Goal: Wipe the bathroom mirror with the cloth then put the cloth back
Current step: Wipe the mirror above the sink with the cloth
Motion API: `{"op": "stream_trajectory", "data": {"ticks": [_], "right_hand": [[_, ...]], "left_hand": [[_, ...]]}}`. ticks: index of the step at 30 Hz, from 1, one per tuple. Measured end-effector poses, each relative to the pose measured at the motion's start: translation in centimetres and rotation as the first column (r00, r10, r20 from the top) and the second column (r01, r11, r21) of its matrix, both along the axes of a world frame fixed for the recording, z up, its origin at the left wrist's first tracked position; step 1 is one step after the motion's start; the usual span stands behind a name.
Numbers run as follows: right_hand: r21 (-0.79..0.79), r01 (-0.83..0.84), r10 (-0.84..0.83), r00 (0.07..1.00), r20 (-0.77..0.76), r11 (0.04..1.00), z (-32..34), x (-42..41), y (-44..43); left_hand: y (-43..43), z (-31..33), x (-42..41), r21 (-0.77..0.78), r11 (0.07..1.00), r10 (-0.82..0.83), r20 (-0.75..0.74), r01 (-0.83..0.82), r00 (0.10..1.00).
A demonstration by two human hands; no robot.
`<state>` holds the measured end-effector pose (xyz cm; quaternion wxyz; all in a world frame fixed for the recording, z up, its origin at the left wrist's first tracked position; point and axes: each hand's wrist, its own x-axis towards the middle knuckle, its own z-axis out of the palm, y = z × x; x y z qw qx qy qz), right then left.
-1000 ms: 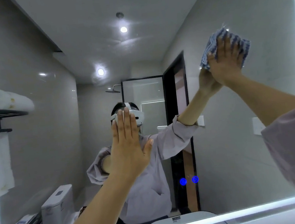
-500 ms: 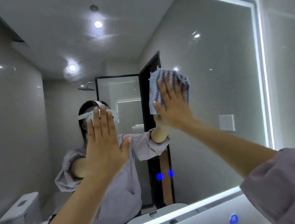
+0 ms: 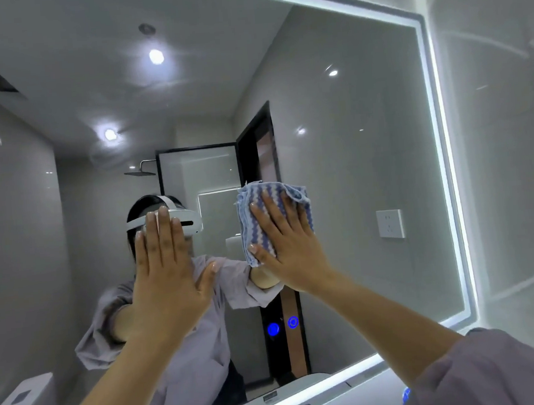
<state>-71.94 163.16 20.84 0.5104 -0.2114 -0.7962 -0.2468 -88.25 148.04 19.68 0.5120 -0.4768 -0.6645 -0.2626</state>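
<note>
From the head view, my right hand (image 3: 290, 248) sits just right of the frame's centre, palm flat and fingers spread, pinning the folded blue-and-white cloth (image 3: 273, 214) against the mirror (image 3: 368, 162). The cloth shows above and to the left of my fingers; the rest is under my palm, so it is pressed to the glass rather than pinched. My left hand (image 3: 169, 274) is at centre-left, open with the fingers together and upright, holding nothing. It looks flat against the glass too, though I cannot tell for certain that it touches.

The mirror fills nearly the whole frame, its lit edge (image 3: 445, 172) running down the right side and along the bottom. Two blue lights (image 3: 282, 326) glow low in the middle of the glass.

I judge this to be the wiping step, well under way but not finished: the cloth is on the middle of the glass, with wide stretches to the right and below it. The next move calls for steady pressure through my palm while I slide the cloth across the glass, keeping the folded layers from bunching or slipping out. Where the cloth belongs afterwards is not in view.
</note>
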Motion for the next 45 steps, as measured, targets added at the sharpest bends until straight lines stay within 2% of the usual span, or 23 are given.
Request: {"op": "stream_trajectory", "data": {"ticks": [5, 14, 18, 23, 26, 32, 40, 45], "right_hand": [[0.003, 0.06, -0.061, 0.995, 0.082, 0.998, 0.4, 2.1, 1.7], [-0.016, 0.106, -0.105, 0.993, 0.059, 0.994, 0.6, 7.8, 7.9], [0.013, 0.063, -0.063, 0.996, 0.07, 0.998, 1.3, 10.2, 10.9], [0.102, 0.046, -0.054, 0.995, 0.078, 0.994, 2.6, 13.0, 14.0], [0.121, 0.009, -0.021, 0.995, 0.099, 0.993, 2.9, 13.4, 14.3], [0.077, -0.038, 0.024, 0.983, 0.184, 0.996, 3.0, 14.3, 14.6], [0.079, -0.053, 0.036, 0.979, 0.202, 0.995, 2.9, 14.5, 15.2], [0.063, -0.056, 0.042, 0.976, 0.213, 0.996, 2.8, 14.4, 15.1]], "left_hand": [[-0.1, 0.1, -0.3, -0.027, 0.999, 0.02, -0.026, -0.02, 0.999], [0.0, 0.1, -0.2, -0.062, 0.991, 0.119, -0.046, -0.122, 0.992], [-0.2, 0.1, 0.7, -0.075, 0.971, 0.226, -0.018, -0.227, 0.974], [0.1, 0.6, 4.0, -0.066, 0.929, 0.369, 0.084, -0.364, 0.926], [1.1, 0.6, 7.5, -0.046, 0.932, 0.363, 0.089, -0.361, 0.927], [2.1, 0.4, 12.6, -0.104, 0.929, 0.359, 0.014, -0.355, 0.933], [4.0, 0.0, 15.1, -0.182, 0.906, 0.388, -0.006, -0.383, 0.921], [7.1, 0.3, 16.4, -0.167, 0.937, 0.312, 0.003, -0.307, 0.95]]}}
